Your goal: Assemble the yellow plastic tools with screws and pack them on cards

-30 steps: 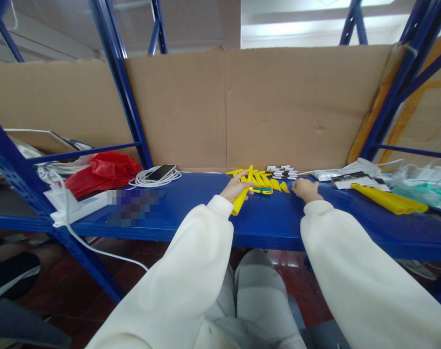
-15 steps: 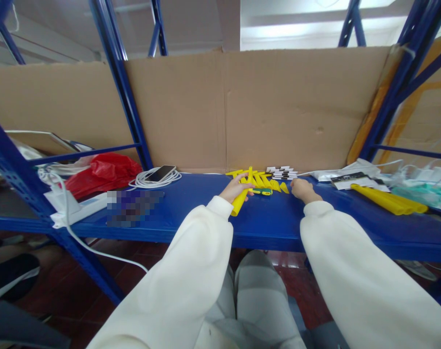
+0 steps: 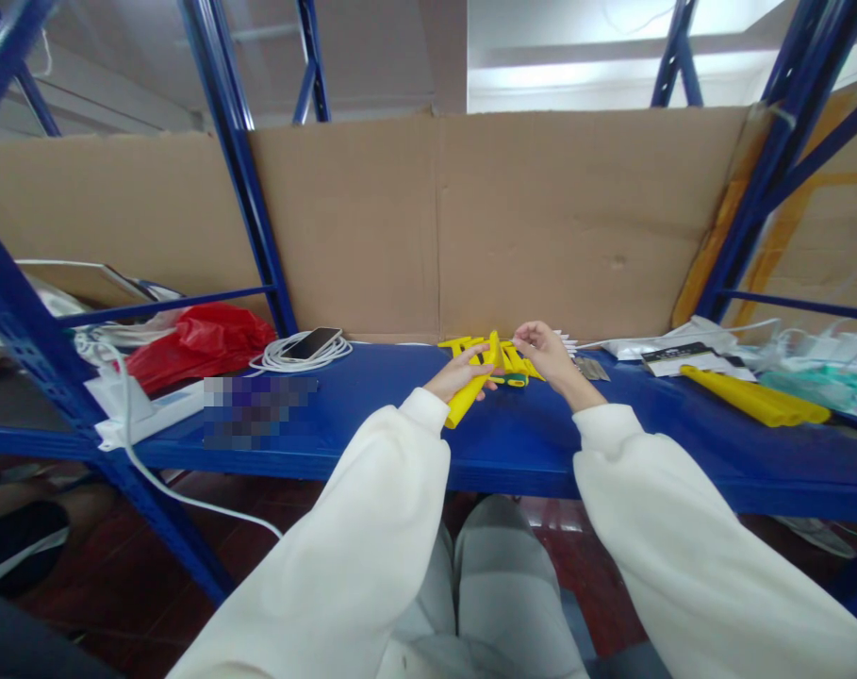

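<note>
My left hand (image 3: 463, 375) is closed around a long yellow plastic handle (image 3: 460, 405) with an upright flat part (image 3: 496, 349) at its far end. My right hand (image 3: 541, 347) hovers just right of that end, thumb and fingertips together in a pinch. Whatever the pinch holds is too small to make out. Several yellow plastic pieces (image 3: 519, 366) lie in a row on the blue shelf behind and between the hands. In front of them rests a small green and yellow tool (image 3: 514, 381). Thin greyish flat pieces (image 3: 592, 369) lie right of my right wrist.
More yellow handles (image 3: 760, 396) lie at the right, beside a black and white packet (image 3: 689, 356) and clear plastic bags (image 3: 816, 377). Leftward are a phone (image 3: 313, 343) on a coiled white cable (image 3: 276, 355), a red bag (image 3: 206, 341) and a power strip (image 3: 159, 413). Cardboard (image 3: 541, 217) stands behind.
My right hand has moved left and up from the shelf toward the yellow handle. The greyish flat pieces are now uncovered. My left hand still grips the handle.
</note>
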The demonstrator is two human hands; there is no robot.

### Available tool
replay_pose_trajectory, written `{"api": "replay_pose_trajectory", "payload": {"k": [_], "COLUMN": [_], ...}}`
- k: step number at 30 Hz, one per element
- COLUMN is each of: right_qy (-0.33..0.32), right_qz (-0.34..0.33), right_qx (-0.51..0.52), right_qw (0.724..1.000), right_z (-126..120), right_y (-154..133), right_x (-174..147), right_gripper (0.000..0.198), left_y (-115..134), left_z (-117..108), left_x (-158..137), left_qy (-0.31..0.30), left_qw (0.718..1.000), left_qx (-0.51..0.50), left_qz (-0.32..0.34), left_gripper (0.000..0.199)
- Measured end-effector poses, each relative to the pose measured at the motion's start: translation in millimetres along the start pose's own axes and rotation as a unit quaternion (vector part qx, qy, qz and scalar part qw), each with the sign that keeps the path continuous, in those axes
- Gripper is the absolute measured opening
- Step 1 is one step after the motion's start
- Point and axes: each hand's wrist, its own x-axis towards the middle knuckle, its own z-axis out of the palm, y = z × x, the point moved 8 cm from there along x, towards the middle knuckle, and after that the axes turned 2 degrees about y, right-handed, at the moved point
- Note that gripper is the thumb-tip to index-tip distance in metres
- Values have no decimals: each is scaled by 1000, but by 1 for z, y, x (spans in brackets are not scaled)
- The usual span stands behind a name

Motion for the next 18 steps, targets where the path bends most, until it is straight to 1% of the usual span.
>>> {"api": "replay_pose_trajectory", "payload": {"k": [2, 5, 12, 18], "right_qy": [-28, -50, -39, -37], "right_qz": [6, 17, 27, 7], "right_qx": [24, 30, 9, -1], "right_qw": [999, 998, 999, 999], "right_z": [11, 18, 16, 16], "right_y": [-5, -6, -3, 1], "right_x": [-4, -8, -10, -10], "right_gripper": [28, 28, 24, 29], "left_y": [-1, -1, 0, 1], "left_z": [2, 4, 7, 12], "left_x": [0, -2, -4, -8], "left_qy": [-16, -22, -38, -39], "left_qw": [1000, 1000, 999, 999], "left_qx": [8, 14, 10, 6], "left_qz": [-7, -9, -7, -14], "left_gripper": [65, 65, 64, 61]}}
